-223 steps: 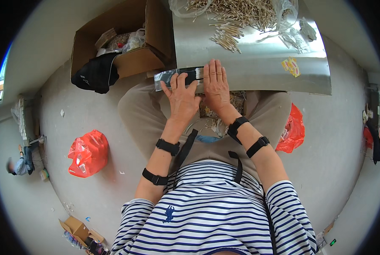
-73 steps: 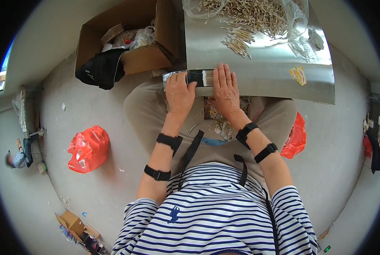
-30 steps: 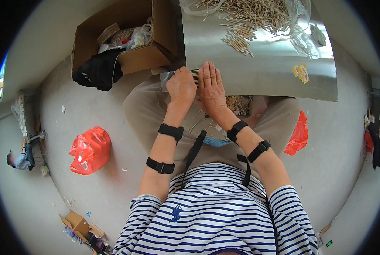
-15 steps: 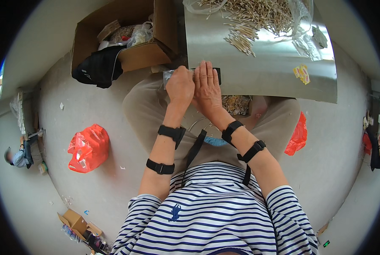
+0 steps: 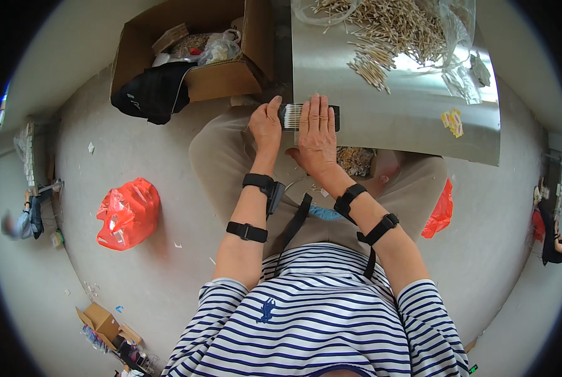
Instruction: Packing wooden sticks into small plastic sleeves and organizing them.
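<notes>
At the near left corner of the metal sheet lies a small flat dark pack with a row of white-tipped cotton swabs (image 5: pixel 292 117) showing in it. My left hand (image 5: pixel 266 129) is closed at the pack's left end, with the thumb uppermost and the other fingers partly hidden. Flat across the pack's right part rests my right hand (image 5: pixel 317 135), fingers straight and side by side, thumb apart. A dark end of the pack sticks out beyond its fingers. Farther back on the sheet is a large heap of loose cotton swabs (image 5: pixel 406 31), with a smaller bunch (image 5: pixel 372 70) in front.
The shiny metal sheet (image 5: pixel 413 129) reaches over my crossed legs. On it lie clear plastic film (image 5: pixel 462 81) and yellow packets (image 5: pixel 452 122). An open cardboard box (image 5: pixel 221 85) with a black cloth (image 5: pixel 152 94) stands at left. A red bag (image 5: pixel 129 215) sits on the floor.
My left hand has shifted to the pack's left end and turned, leaving the swab row uncovered between my hands. My right hand still lies flat on the pack. The whole view has shifted slightly.
</notes>
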A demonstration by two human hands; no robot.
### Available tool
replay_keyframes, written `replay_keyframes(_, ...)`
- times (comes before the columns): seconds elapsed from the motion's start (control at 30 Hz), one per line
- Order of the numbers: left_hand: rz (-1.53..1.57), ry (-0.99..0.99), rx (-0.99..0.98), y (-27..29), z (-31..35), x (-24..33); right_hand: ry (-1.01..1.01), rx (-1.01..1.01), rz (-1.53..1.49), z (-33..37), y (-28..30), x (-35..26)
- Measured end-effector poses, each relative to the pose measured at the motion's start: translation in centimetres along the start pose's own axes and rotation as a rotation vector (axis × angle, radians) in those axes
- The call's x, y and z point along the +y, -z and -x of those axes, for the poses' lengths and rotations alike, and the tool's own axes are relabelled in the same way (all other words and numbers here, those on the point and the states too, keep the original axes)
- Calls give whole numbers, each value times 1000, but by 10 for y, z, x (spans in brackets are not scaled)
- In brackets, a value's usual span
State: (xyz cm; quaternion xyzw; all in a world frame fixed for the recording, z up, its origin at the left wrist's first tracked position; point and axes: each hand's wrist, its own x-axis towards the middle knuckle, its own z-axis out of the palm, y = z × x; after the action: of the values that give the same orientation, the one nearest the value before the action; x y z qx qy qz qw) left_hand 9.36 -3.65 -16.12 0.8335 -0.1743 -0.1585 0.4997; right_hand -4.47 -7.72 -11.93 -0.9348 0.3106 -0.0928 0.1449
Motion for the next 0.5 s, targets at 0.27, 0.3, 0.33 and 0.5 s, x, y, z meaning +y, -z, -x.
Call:
replay_keyframes(0.27,-69,-65,29,-2,3,4,21,-3,13,-2,-5,-4)
replay_keyframes(0.3,-67,-65,30,-2,3,4,18,-15,11,-2,-4,-5)
replay_keyframes(0.33,-71,-66,25,-1,4,4,15,-26,10,-2,-3,-5)
replay_keyframes(0.5,-94,-60,31,4,1,2,68,48,-234,-2,4,9)
